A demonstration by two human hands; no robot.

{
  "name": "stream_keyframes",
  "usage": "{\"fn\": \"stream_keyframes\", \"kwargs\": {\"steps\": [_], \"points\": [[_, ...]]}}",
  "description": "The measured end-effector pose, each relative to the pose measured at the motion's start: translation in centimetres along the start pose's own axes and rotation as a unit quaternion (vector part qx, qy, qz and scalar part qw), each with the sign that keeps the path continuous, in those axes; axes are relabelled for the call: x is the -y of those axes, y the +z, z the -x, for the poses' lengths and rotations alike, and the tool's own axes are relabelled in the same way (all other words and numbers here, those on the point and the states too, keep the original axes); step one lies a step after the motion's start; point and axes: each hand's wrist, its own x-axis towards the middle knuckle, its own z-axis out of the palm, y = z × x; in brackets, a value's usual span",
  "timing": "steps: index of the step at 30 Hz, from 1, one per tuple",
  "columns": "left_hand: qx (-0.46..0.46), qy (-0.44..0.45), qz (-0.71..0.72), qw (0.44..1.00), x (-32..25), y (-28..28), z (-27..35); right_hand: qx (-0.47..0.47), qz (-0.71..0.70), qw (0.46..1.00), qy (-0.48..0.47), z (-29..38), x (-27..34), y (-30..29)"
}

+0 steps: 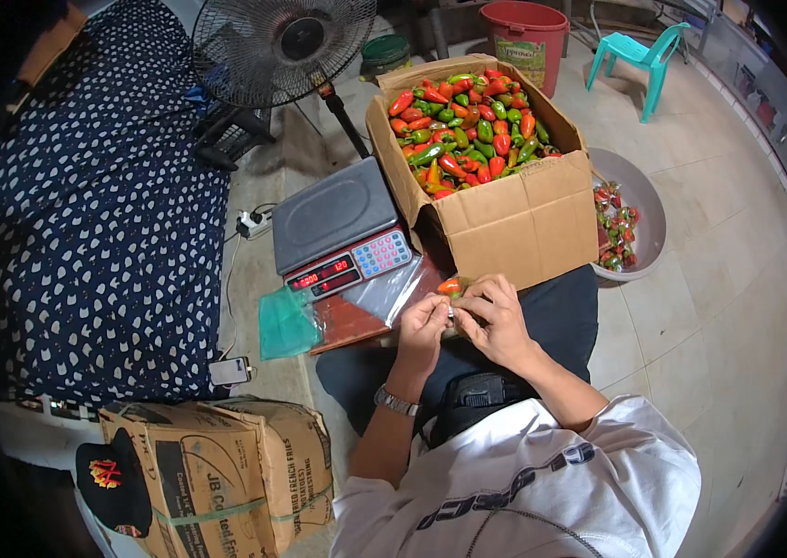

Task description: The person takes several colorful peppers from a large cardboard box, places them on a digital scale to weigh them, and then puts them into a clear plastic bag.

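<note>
Both my hands meet in front of the cardboard box. My left hand [425, 324] and my right hand [498, 314] pinch the gathered end of a small clear plastic bag of peppers [451, 287], partly hidden behind my fingers. Just beyond them stands the open cardboard box [522, 223], filled with red and green peppers [477, 132]. Left of the box is a digital scale [338, 216] with lit red digits and a bare platform. Clear plastic bags [383, 296] and a green plastic bag [287, 324] lie at its near side, on a red-brown surface [348, 328].
A grey basin [653, 223] with bagged peppers sits right of the box. Around are a pedestal fan [282, 49], a red bucket [529, 35], a green plastic chair [638, 56], a phone [231, 371] on a cable, strapped cartons [226, 474] and a black cap [113, 481].
</note>
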Motion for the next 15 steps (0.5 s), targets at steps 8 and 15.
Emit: {"fn": "stream_keyframes", "kwargs": {"steps": [8,15], "points": [[-0.068,-0.120,0.095,0.986,1.1,0.0,1.9,0.106,0.133,0.956,-0.237,-1.4,-0.2,-2.6],[-0.176,-0.145,0.014,0.973,3.0,3.5,2.7,0.249,0.229,0.876,-0.345,-0.3,-0.7,-4.1]]}}
